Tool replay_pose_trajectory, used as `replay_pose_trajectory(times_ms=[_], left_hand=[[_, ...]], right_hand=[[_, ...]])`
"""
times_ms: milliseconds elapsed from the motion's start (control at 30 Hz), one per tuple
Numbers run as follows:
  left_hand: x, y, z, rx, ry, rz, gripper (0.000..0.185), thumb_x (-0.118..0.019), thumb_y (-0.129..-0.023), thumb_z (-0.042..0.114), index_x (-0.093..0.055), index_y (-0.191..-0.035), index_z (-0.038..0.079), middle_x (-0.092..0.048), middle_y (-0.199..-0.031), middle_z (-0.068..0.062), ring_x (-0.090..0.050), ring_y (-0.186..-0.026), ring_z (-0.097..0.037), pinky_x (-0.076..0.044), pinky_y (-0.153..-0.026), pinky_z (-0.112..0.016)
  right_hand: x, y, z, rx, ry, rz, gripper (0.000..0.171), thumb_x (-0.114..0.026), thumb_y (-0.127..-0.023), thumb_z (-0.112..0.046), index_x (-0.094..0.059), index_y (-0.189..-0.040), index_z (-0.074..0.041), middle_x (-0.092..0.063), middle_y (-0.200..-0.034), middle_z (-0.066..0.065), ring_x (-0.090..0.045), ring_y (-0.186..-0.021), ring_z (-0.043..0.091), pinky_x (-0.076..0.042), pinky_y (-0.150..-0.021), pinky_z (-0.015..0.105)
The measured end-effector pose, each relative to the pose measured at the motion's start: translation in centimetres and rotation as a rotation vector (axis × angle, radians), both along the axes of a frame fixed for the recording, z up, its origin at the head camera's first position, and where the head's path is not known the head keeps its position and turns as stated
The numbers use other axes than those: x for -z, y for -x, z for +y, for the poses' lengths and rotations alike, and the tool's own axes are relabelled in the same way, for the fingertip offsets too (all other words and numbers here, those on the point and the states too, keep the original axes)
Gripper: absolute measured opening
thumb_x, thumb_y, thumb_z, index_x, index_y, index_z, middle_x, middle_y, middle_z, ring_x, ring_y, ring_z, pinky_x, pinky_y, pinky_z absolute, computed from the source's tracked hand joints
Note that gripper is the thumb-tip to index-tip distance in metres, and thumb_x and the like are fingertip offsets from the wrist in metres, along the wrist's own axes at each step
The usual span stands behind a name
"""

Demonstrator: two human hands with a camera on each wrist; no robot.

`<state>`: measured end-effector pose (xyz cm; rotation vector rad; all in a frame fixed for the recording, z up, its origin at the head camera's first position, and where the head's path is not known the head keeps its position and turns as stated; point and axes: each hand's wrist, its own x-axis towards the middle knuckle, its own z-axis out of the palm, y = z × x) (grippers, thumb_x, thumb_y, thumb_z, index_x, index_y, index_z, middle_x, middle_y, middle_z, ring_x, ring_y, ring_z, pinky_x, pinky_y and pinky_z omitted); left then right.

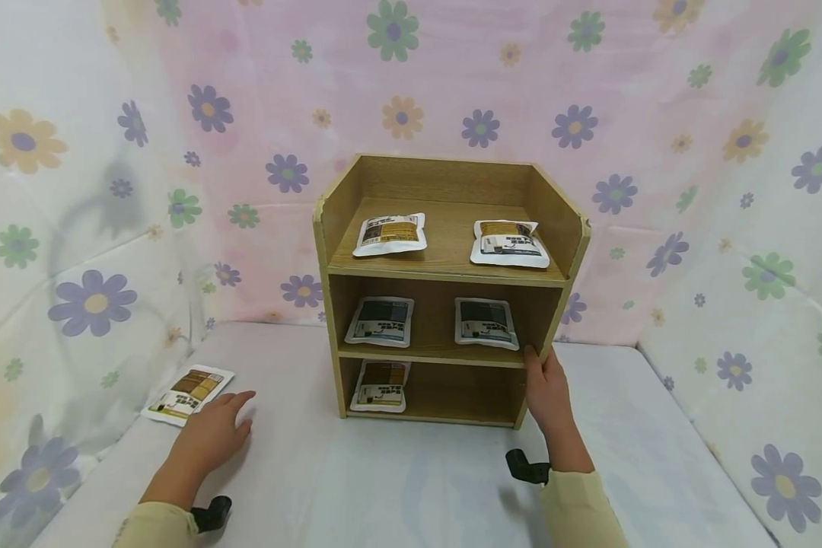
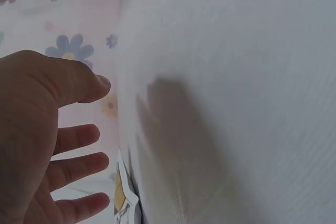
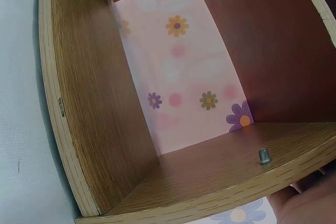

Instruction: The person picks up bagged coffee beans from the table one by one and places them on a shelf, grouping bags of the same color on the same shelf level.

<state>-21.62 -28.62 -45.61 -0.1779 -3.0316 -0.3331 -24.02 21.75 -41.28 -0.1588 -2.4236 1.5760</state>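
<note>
A small wooden shelf unit [image 1: 445, 274] with three levels stands on the white-covered table. My right hand [image 1: 550, 384] grips its right side panel near the lower shelf board, thumb at the front edge. In the right wrist view, fingers [image 3: 310, 200] lie along the panel's outer side. On the table at the left lies a white-edged pouch [image 1: 188, 394] with a brown and yellow print. My left hand [image 1: 214, 430] is beside this pouch, fingers spread and nothing in them. The left wrist view shows only the pouch's edge [image 2: 125, 195] beyond the fingertips.
Two pouches stand apart on the top level, a left one [image 1: 390, 234] and a right one [image 1: 509, 243]. Two dark-printed pouches [image 1: 381, 321] [image 1: 486, 323] are on the middle level. Another brown pouch [image 1: 380, 386] sits at the bottom left. Flowered cloth [image 1: 260, 251] surrounds the table.
</note>
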Motion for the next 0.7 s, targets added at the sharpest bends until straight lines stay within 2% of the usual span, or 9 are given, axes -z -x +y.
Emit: replay_pose_trajectory(times_ms=[200, 433, 700], left_hand=[[-0.2, 0.3, -1.0, -0.026, 0.007, -0.006, 0.051, -0.064, -0.087, 0.019, -0.052, -0.133, 0.001, -0.051, -0.130, -0.034, -0.048, -0.117, -0.056, -0.043, -0.089, -0.068], [-0.4, 0.6, -2.3, -0.026, 0.013, 0.018, 0.054, -0.064, -0.085, 0.018, -0.049, -0.134, 0.000, -0.049, -0.130, -0.037, -0.046, -0.118, -0.057, -0.044, -0.085, -0.068], [0.0, 1.5, -4.0, -0.048, 0.037, -0.016, 0.061, -0.064, -0.085, 0.019, -0.044, -0.138, -0.001, -0.046, -0.130, -0.038, -0.046, -0.115, -0.060, -0.044, -0.083, -0.069]], right_hand=[[0.0, 0.0, 0.0, -0.007, 0.004, -0.004, 0.065, -0.026, -0.100, -0.057, -0.020, -0.155, -0.024, -0.034, -0.155, 0.014, -0.040, -0.137, 0.042, -0.036, -0.106, 0.066], [0.0, 0.0, -0.1, -0.002, 0.003, -0.011, 0.065, -0.026, -0.100, -0.058, -0.020, -0.155, -0.025, -0.035, -0.154, 0.014, -0.042, -0.135, 0.042, -0.038, -0.105, 0.065], [-0.1, 0.0, -0.1, 0.005, -0.001, -0.006, 0.064, -0.026, -0.100, -0.057, -0.021, -0.155, -0.024, -0.035, -0.154, 0.014, -0.043, -0.135, 0.042, -0.038, -0.105, 0.065]])
